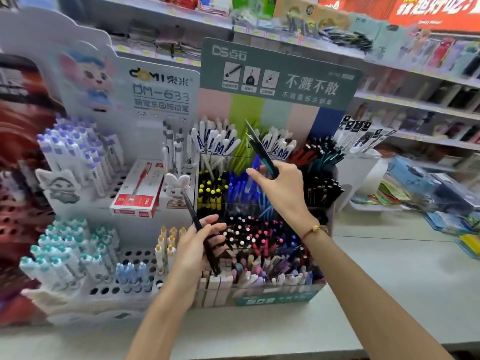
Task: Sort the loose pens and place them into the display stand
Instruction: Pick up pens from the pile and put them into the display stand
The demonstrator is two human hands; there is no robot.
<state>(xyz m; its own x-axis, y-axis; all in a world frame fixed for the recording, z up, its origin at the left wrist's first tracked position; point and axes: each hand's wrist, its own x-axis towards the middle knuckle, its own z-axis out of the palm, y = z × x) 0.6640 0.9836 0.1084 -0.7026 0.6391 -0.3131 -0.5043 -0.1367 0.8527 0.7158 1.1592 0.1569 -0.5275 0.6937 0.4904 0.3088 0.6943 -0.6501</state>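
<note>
Right hand (281, 188) pinches 2 teal pens (259, 149) at frame center; left hand (197, 245) grips 1 black pen (193, 213) above the stand (275, 297).

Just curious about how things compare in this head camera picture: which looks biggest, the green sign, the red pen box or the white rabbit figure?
Largest to smallest, as they look here:
1. green sign
2. red pen box
3. white rabbit figure
The sign stands farther back, so it is likely even bigger than it looks.

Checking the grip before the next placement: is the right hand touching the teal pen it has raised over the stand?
Touching. The head view shows the right hand with fingers curled round the teal pen at its lower end.
</note>
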